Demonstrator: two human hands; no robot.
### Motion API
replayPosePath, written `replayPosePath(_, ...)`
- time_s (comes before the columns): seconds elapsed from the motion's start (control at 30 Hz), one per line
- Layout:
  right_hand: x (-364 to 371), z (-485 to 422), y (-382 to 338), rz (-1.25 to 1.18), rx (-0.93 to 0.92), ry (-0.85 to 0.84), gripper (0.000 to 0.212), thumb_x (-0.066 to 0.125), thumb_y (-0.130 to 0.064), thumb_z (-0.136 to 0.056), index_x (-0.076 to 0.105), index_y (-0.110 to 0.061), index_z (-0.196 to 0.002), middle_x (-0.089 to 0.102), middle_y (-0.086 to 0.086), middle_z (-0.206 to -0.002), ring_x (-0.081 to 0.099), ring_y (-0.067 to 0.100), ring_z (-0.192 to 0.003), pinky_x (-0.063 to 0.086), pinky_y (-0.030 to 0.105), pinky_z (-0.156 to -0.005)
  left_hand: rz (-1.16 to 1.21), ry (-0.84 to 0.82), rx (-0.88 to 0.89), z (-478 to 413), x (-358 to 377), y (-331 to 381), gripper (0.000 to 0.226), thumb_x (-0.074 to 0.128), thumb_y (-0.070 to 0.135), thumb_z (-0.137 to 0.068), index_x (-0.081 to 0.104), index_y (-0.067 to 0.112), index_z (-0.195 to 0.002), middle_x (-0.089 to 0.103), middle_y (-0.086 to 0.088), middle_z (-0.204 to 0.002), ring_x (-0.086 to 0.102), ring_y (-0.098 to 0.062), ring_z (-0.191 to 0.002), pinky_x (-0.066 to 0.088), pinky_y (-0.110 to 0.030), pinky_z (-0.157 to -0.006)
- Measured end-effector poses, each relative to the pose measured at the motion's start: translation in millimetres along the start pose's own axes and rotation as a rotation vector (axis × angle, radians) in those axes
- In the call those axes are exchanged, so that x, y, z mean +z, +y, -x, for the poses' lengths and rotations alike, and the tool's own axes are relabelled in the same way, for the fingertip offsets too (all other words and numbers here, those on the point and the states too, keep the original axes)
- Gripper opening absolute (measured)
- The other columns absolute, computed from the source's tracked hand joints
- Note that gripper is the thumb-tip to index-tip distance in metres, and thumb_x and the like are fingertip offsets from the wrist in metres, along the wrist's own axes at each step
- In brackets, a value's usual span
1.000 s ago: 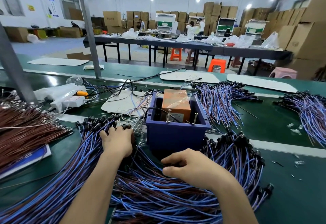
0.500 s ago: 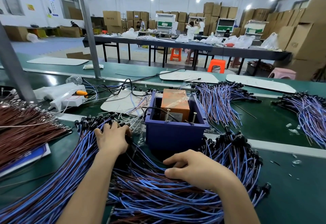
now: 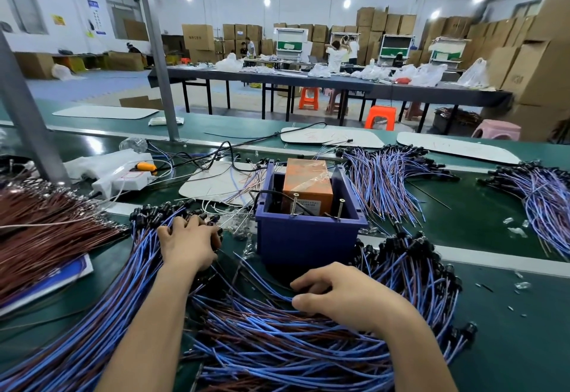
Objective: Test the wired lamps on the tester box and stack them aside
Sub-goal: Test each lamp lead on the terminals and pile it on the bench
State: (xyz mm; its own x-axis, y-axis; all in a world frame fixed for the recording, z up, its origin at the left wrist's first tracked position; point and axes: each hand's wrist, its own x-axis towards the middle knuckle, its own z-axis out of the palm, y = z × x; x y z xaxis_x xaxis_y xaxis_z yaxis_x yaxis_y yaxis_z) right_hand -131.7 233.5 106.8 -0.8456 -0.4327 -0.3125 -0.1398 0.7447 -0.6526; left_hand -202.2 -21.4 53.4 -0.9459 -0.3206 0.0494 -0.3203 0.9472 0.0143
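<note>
left hand, right hand palm-down, fingers curled into wired lamps; grip unclear.

We log the desk as dark green, with a pale grey-white stripe across it. Tester box: deep blue-violet, plain, holding an orange block under glossy clear tape. Wired lamps: blue and brown leads, black heads. Wire bundle at left: reddish brown. Power strip white, its plug orange-yellow. Pads off-white with faint red scribbles. Orange stools are bright and solid, the pink stool is pale. Cartons plain tan.
</note>
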Motion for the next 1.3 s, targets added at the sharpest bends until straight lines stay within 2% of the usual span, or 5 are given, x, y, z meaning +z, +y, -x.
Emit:
replayPosePath(0.3,-0.6,1.5,-2.6,0.012,-0.005,-0.016,0.04,0.058,-0.044,-0.091,0.056,-0.035,-0.13,0.064,-0.005,-0.117,0.059,0.009,-0.103,0.042,0.02,-0.087,0.117,0.03,-0.049,-5.1,-2.7,-0.2,0.02,0.062,0.017,-0.088,0.07,0.032,-0.098,0.049,0.004,-0.124,0.038,-0.021,-0.122,0.028,-0.039,-0.095)
replayPosePath(0.47,-1.1,1.7,-4.7,-0.026,-0.045,0.055,0.037,0.059,-0.044,-0.091,0.059,-0.034,-0.127,0.064,-0.009,-0.112,0.059,0.006,-0.101,0.045,0.02,-0.088,0.78,0.162,-0.051,-4.9,-28.0,-16.1,0.017,0.067,0.004,-0.084,0.065,0.017,-0.094,0.068,-0.01,-0.107,0.061,-0.027,-0.103,0.046,-0.036,-0.094)
replayPosePath(0.93,-19.4,18.5,-17.2,-0.869,-0.525,0.434,0.022,0.065,-0.029,-0.079,0.077,-0.027,-0.097,0.075,0.002,-0.096,0.061,0.016,-0.084,0.047,0.025,-0.07,1.503,-0.217,0.743,100.9,-112.8,77.9,0.027,0.061,0.024,-0.08,0.058,0.013,-0.105,0.069,-0.003,-0.106,0.068,-0.016,-0.095,0.056,-0.024,-0.076)
replayPosePath(1.13,-48.9,38.5,12.3,-1.562,-0.434,0.841,0.018,0.057,-0.004,-0.083,0.071,-0.009,-0.074,0.072,0.007,-0.075,0.072,0.019,-0.07,0.059,0.027,-0.064,1.247,-0.431,0.745,88.1,-99.0,68.8,0.009,0.06,0.017,-0.092,0.067,0.021,-0.096,0.074,-0.003,-0.087,0.05,-0.009,-0.05,0.04,-0.014,-0.047)
replayPosePath(1.3,-55.0,45.0,38.3,-1.281,-0.163,1.131,0.024,0.056,0.004,-0.089,0.068,-0.013,-0.077,0.07,-0.006,-0.065,0.055,0.006,-0.05,0.048,0.014,-0.047,0.966,-0.353,0.647,62.7,-96.0,30.5,0.013,0.069,0.015,-0.086,0.072,0.021,-0.075,0.07,-0.001,-0.068,0.052,-0.007,-0.055,0.04,-0.015,-0.051)
